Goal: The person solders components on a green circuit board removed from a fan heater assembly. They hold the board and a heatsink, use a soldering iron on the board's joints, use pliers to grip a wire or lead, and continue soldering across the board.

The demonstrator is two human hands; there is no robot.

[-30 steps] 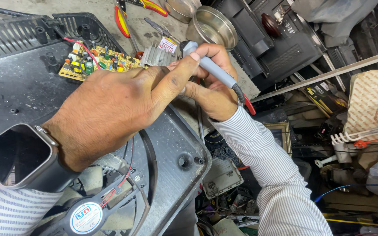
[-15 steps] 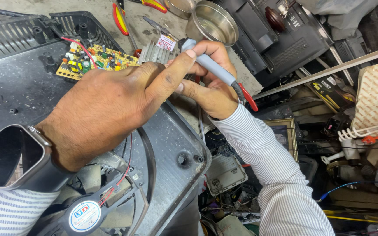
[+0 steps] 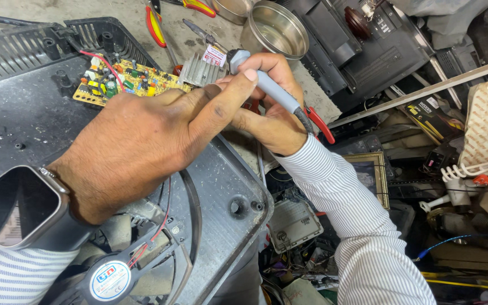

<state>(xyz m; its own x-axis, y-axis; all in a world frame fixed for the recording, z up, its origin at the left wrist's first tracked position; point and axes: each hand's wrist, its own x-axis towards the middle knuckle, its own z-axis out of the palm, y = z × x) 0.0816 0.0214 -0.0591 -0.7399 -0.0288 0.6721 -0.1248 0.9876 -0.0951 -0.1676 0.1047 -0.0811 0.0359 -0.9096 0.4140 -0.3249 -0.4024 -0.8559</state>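
Soldering iron (image 3: 270, 90), grey handle, sits in the right hand (image 3: 272, 116); fingers curled around the handle in a pen-like grip, tip end pointing up toward the finned aluminium heat sink (image 3: 199, 69). The tip itself is hidden behind the fingers. Left hand (image 3: 142, 141) lies over the work, index finger stretched out and pressed against the iron's handle, other fingers folded close together.

Risks, as judged: the left index finger is close to the hot end, so a slip could burn it. The left hand covers much of the yellow circuit board (image 3: 117, 82), so aim is partly blind; a stray touch could bridge joints or scorch the red wire (image 3: 100, 59) running onto the board. The board rests loose on the black plastic housing (image 3: 24, 113), which would melt under the tip.

Around: cooling fan (image 3: 108, 277) below, smartwatch (image 3: 15, 209) on left wrist, red-handled pliers (image 3: 155, 25) and steel bowl (image 3: 275, 31) beyond the board. Cluttered parts crowd the right side.
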